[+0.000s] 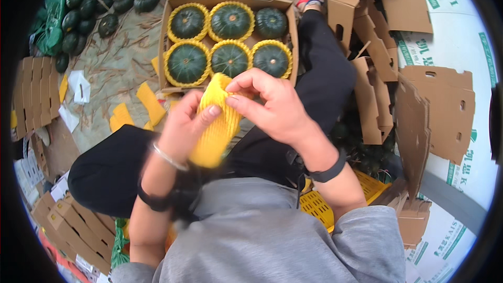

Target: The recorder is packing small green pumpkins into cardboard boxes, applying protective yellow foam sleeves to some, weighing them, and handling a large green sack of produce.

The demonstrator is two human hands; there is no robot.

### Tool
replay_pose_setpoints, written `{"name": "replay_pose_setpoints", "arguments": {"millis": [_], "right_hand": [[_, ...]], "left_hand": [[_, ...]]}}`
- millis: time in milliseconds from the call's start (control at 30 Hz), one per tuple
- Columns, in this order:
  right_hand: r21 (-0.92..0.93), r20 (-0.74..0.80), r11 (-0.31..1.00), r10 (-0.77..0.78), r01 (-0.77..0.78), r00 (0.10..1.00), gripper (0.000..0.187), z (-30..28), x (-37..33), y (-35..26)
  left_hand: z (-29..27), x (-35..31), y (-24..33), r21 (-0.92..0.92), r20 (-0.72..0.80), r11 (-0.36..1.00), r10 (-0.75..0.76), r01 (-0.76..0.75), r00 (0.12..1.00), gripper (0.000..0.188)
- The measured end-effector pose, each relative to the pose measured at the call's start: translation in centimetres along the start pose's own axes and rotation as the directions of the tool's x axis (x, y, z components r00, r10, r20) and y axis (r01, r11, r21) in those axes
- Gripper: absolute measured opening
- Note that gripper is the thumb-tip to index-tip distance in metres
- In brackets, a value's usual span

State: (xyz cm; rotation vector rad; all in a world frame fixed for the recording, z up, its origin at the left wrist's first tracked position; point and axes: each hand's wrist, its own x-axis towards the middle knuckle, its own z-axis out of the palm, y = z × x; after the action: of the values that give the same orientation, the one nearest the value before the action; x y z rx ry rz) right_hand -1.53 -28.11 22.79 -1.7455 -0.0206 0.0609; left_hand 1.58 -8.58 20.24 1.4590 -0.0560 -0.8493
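Between my two hands is a flattened yellow foam net sleeve [215, 133], held up in front of my lap. My left hand [184, 126] grips its side, thumb across the front. At its top edge, my right hand [270, 106] pinches the mesh between thumb and fingers. Just beyond stands an open cardboard box [295, 36] with several dark green squashes in two rows. Most wear yellow foam nets, such as the front-left squash [187, 63]. The squash at the back right [271, 23] shows no yellow net around it.
Loose yellow nets [151, 104] lie on the floor left of the box. Many bare squashes [123, 2] are piled at the far left beside a green mesh sack [52, 26]. Folded cardboard boxes [367, 99] stand at the right. A yellow plastic crate [319, 207] sits by my right elbow.
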Motion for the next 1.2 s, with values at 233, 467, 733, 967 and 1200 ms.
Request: {"name": "replay_pose_setpoints", "arguments": {"millis": [233,467,733,967,1200], "right_hand": [[0.819,0.225,0.524,0.078,-0.232,0.971,0.051,0.6,0.3,-0.7],[0.404,0.0,0.913,0.069,-0.063,0.998,0.021,-0.5,0.1,6.7],[0.632,0.713,0.391,0.043,-0.669,0.699,0.041,0.0,-2.5,3.6],[0.388,-0.144,0.891,0.311,-0.236,0.939,0.023,-10.0,7.5,5.9],[-0.799,0.062,0.597,0.193,-0.067,0.979,0.029,-13.8,16.8,17.3]], "left_hand": [[0.2,-0.4,1.4,-0.533,0.103,0.841,0.171,-0.091,0.98,0.054],[0.2,2.8,1.0,0.715,-0.151,0.621,0.584,-0.32,0.798,0.044],[0.5,2.7,4.1,-0.642,0.401,0.756,0.191,0.126,0.896,0.085],[3.4,12.3,1.2,-0.067,0.156,0.997,-0.039,0.05,0.987,0.027],[9.0,24.9,-6.9,-0.415,-0.216,0.909,-0.051,-0.044,0.975,0.018]]}}
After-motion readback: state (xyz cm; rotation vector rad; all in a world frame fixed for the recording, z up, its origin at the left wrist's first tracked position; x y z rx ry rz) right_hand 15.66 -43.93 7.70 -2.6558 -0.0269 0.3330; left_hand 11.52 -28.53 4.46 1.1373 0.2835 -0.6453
